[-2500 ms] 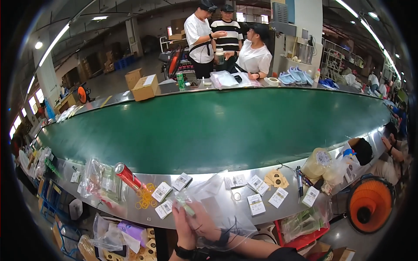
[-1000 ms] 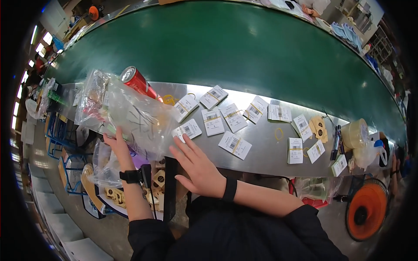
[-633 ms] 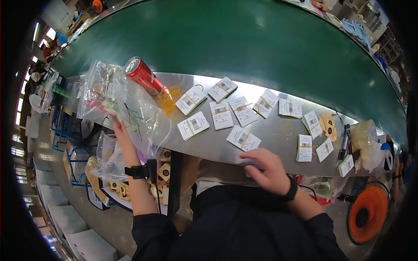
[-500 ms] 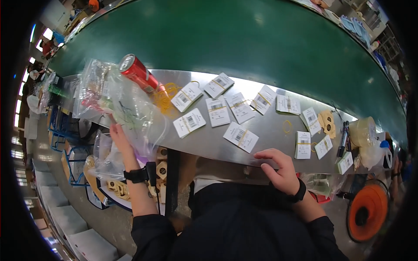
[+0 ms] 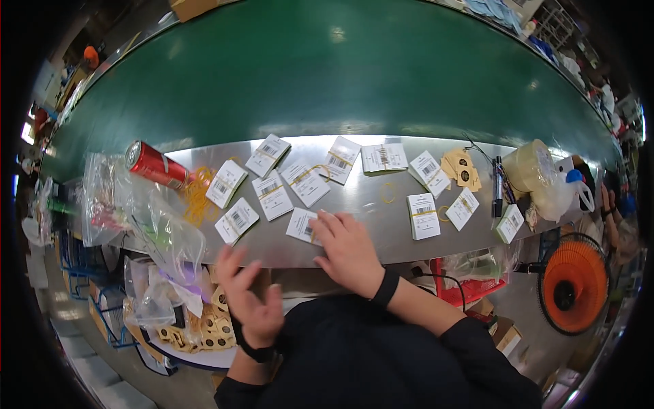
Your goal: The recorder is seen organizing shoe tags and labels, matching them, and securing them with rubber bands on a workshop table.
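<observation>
At the frame's centre the right hand (image 5: pixel 349 251) lies flat, fingers loosely spread, on a banded white label pack (image 5: pixel 304 225) at the near edge of the steel table (image 5: pixel 381 232). The left hand (image 5: pixel 249 300), lower left, hangs open and empty below the table edge. A red can (image 5: pixel 155 165) lies upper left by yellow rubber bands (image 5: pixel 197 198).

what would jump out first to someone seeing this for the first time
The wide green conveyor belt fills the top, with small banded label packs scattered over the steel ledge below it. A red can lies at the left, and the right hand rests on one pack.
</observation>
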{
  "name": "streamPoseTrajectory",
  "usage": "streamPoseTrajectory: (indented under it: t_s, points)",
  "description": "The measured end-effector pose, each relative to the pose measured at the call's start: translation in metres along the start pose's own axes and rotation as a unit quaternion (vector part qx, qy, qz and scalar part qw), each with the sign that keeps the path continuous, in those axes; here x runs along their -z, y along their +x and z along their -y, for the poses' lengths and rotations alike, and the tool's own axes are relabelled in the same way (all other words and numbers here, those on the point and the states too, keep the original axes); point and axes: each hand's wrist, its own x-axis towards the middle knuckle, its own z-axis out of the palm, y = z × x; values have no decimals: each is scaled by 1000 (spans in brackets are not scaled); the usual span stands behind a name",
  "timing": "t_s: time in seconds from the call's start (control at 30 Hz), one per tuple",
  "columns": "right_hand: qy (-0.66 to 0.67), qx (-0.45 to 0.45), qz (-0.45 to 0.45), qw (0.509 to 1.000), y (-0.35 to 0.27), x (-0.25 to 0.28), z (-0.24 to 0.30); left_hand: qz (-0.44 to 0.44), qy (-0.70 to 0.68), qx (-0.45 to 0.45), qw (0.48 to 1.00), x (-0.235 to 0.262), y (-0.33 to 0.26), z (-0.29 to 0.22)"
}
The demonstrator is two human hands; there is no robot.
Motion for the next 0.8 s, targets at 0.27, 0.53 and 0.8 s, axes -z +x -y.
streamPoseTrajectory:
  t_s: [0.27, 0.53, 0.8]
  points:
    - [214, -42, -44, 975, -10, -3, -9, -58, -366, 272, 888, -67, -15, -2]
    - [295, -3, -45, 954, -38, 11, 11, 7, -659, 331, 675, -78, -19, -3]
    - [650, -166, 27, 741, -51, 7, -13, 101, -515, 244, 815, -86, -7, -45]
